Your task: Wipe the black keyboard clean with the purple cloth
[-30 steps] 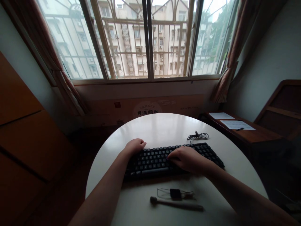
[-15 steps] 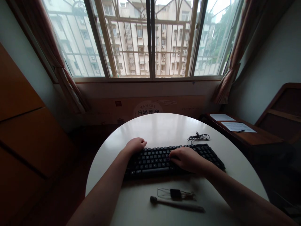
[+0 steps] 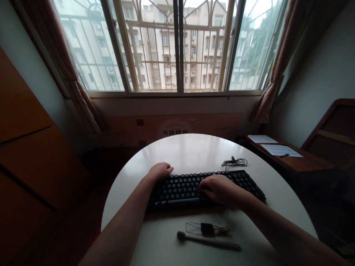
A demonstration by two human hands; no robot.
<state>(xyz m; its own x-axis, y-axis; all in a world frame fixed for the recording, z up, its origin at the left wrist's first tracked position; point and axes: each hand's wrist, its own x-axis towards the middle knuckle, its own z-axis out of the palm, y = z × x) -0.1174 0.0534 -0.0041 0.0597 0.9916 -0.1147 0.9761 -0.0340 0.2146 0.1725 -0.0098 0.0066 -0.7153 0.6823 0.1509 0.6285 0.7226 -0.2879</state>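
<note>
A black keyboard (image 3: 180, 188) lies across the white round table. My left hand (image 3: 161, 171) is closed over its far left corner, with the fingers curled and partly hidden. Over the letter keys right of the middle, my right hand (image 3: 217, 186) is closed in a pinch. A tiny purplish spot shows at its fingertips, too small to name. In front of the keyboard lies a toothbrush (image 3: 209, 242), bristles to the left. Just behind the brush rests a wire tool with a black middle (image 3: 207, 229), which looks like a keycap puller.
The keyboard's bundled cable (image 3: 234, 161) sits behind its right end. The white table (image 3: 191, 147) has a curved edge. To the right stands a wooden desk (image 3: 313, 162) with paper sheets (image 3: 281, 150) and a pen. Behind the table is a printed box (image 3: 149, 127) below the window.
Both hands stay in nearly the same places on the keyboard. The right fingertips have shifted very slightly, and the view has moved a little.
</note>
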